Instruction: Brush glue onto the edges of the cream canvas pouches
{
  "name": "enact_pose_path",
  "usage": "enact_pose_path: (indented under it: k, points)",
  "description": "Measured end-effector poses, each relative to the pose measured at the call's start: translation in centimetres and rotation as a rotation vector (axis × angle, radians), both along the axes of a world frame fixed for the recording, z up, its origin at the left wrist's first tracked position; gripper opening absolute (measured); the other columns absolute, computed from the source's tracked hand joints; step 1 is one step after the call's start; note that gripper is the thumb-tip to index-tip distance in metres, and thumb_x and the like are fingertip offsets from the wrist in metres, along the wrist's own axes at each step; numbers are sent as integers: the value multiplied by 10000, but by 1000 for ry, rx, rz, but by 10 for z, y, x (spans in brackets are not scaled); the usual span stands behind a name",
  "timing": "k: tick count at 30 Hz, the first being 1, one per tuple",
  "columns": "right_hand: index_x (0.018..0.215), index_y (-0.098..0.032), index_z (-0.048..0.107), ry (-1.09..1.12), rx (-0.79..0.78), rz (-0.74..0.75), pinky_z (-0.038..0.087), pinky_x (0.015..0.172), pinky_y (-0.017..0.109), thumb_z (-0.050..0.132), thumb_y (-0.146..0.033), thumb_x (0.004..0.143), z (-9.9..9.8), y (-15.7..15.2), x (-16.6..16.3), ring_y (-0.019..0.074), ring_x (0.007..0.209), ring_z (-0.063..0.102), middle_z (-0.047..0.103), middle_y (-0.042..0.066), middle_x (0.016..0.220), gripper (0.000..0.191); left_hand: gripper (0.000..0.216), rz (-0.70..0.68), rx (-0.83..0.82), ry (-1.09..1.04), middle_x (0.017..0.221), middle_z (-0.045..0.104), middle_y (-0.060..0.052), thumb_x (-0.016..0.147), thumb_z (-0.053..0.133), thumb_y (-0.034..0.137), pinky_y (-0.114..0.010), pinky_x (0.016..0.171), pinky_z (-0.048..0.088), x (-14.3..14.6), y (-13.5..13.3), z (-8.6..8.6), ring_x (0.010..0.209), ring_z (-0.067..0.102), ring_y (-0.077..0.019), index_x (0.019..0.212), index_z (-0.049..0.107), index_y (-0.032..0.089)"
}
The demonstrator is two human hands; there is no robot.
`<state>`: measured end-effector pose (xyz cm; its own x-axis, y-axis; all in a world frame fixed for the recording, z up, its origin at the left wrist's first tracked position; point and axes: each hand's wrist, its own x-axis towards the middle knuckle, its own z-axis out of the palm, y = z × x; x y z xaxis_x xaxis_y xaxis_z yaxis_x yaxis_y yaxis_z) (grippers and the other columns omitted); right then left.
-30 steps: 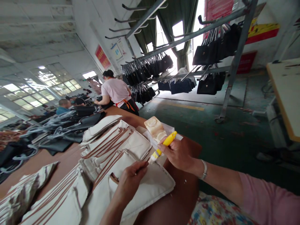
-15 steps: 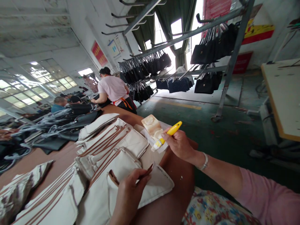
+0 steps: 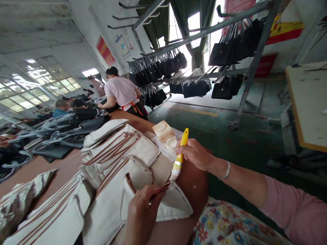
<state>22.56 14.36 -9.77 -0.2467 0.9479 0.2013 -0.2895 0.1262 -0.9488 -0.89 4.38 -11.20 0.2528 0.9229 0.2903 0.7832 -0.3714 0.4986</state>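
The right hand [image 3: 196, 154] is closed around a yellow brush [image 3: 179, 157], bristles down and touching the tip of a brown strap [image 3: 163, 186]. The left hand [image 3: 141, 212], just below it, pinches that strap between thumb and fingers over a cream bag [image 3: 171, 206] on the bench [image 3: 195, 182]. A stack of bags [image 3: 122, 148] lies beyond the left hand. A stained block [image 3: 163, 131] sits just past the right hand.

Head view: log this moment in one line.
left hand: pinches brown strap on cream bag | right hand: holds yellow brush, bristles by strap end | nearby: stacked bags, tan block
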Motion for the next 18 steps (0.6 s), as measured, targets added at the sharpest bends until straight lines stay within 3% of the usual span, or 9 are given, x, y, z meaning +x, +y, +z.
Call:
enact_pose_path:
  k: [2, 7, 11, 14, 18]
  points:
    - [680, -163, 542, 2, -18, -42, 271, 457, 224, 623, -322, 786, -3, -1, -3, 90, 476, 352, 448, -42, 534, 207, 116, 14, -17, -14, 777, 694, 23, 887, 610, 337, -216, 649, 484, -1, 0, 0, 706, 648, -131, 852, 655, 236]
    - [715, -148, 579, -29, -89, 131, 266, 443, 215, 639, -328, 796, -8, -14, -7, 85, 462, 369, 468, -39, 522, 206, 148, 83, -129, -60, 804, 712, 22, 890, 589, 366, -216, 651, 491, 1, -6, 1, 716, 656, -139, 859, 669, 245]
    - [732, -143, 590, 126, -126, -29, 221, 413, 205, 676, -309, 756, 2, -18, 15, 73, 448, 359, 486, -36, 545, 189, 165, 150, -197, -56, 726, 700, 24, 868, 603, 376, -219, 608, 473, 3, -2, 10, 654, 636, -140, 830, 675, 232]
    - [730, -151, 578, 299, -112, -187, 177, 391, 197, 697, -297, 765, 20, -15, 37, 62, 404, 305, 420, -61, 482, 192, 159, 123, -199, -36, 704, 685, 21, 840, 636, 368, -217, 591, 446, 4, 20, 42, 643, 608, -133, 818, 676, 215]
    - [712, -155, 561, 512, -52, -318, 173, 381, 178, 706, -269, 772, 50, -8, 61, 48, 401, 282, 426, -59, 512, 194, 187, 10, -144, -291, 724, 674, 27, 738, 751, 345, -196, 615, 452, -7, 61, 125, 668, 586, -108, 793, 660, 192]
